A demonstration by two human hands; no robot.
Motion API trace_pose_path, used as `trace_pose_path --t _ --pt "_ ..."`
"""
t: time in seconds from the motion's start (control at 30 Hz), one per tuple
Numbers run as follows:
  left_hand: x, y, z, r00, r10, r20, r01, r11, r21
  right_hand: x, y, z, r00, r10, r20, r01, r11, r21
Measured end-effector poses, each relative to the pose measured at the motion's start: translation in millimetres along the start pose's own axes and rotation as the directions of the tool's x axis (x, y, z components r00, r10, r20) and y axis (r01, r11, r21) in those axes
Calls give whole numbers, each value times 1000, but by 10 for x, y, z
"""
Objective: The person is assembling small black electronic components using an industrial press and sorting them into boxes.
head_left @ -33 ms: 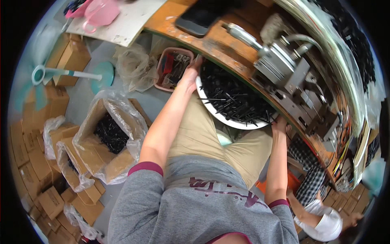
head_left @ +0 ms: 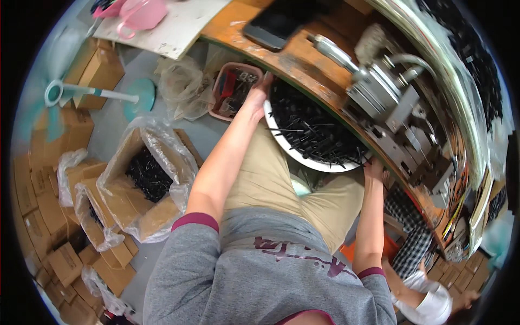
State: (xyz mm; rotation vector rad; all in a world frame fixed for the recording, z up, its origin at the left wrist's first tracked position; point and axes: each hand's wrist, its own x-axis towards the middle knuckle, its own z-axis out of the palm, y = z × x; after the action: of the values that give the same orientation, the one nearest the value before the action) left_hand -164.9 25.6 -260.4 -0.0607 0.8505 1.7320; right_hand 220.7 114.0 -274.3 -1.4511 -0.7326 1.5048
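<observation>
A white round basin (head_left: 303, 161) rests over my thighs, its far side hidden beneath the workbench edge. Many thin black plastic pieces (head_left: 319, 132) fill it, and a few stick out past the near rim. My left hand (head_left: 259, 95) is closed on the basin's left rim, with its fingertips partly hidden by the bench. On the opposite side, my right hand (head_left: 375, 169) grips the right rim close under the bench edge. Both forearms reach forward and apart.
On the wooden bench (head_left: 233, 27) are a dark phone (head_left: 273, 27) and a metal fixture (head_left: 379, 89). A pink basket (head_left: 235, 89) of small parts is beside my left hand. Lined cartons (head_left: 122, 189) and a fan (head_left: 97, 93) stand left; a person (head_left: 420, 298) sits right.
The view has shifted slightly, so the bench and its fixture appear a little further right and lower. Both hands keep their hold on the basin.
</observation>
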Motion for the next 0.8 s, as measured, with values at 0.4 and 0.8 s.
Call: trace_pose_path --t 0.4,0.8 --pt "601 1234 -645 985 170 -4 -170 983 -64 639 188 1603 963 93 255 -71 993 -97" --pt "-46 2019 -1898 970 191 -148 -204 976 -80 369 768 2598 836 259 484 -193 964 -182"
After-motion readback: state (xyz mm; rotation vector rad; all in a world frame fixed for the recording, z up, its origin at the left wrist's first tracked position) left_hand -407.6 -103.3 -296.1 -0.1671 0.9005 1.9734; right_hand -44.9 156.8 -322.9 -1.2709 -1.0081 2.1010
